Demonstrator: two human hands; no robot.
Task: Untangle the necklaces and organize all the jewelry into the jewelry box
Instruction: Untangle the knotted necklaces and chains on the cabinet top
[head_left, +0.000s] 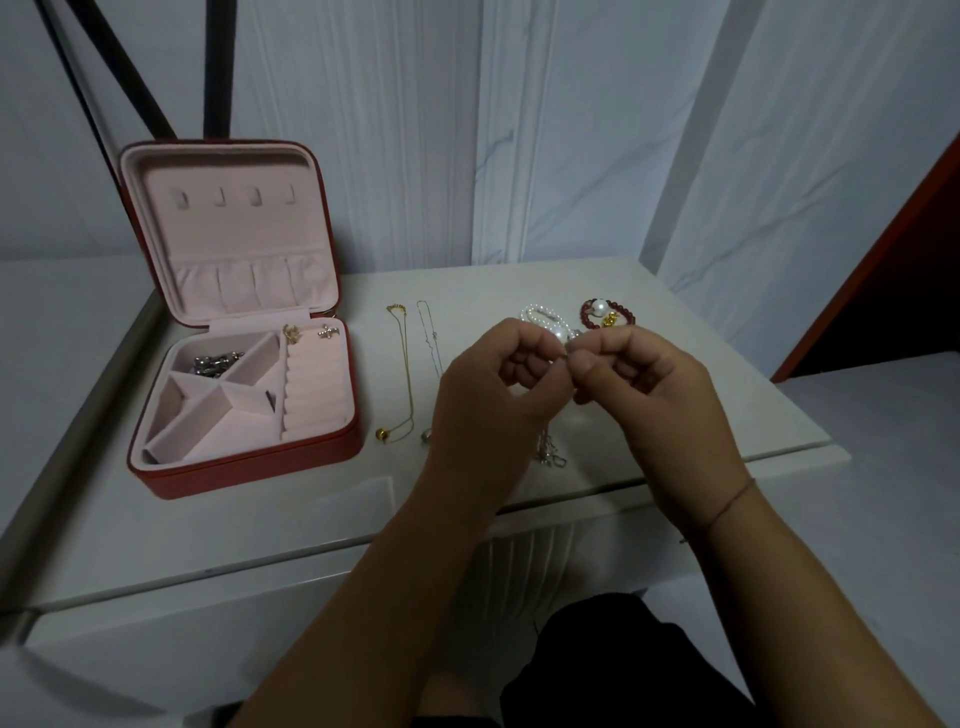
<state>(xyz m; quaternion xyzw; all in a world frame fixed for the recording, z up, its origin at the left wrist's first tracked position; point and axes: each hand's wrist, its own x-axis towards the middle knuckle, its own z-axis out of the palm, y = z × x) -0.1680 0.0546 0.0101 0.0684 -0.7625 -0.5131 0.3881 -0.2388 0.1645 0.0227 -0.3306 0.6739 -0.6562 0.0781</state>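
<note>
Head view shows the open red jewelry box (249, 467), and right of it the left hand (488, 387) and right hand (657, 387), fingers curled, pinch one thin silver necklace (549, 454) hanging between them, probably light, limp, easily knotted, best held near the clasp.

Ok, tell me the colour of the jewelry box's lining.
The lining is pale pink, the jewelry box shell red; head view.
</note>
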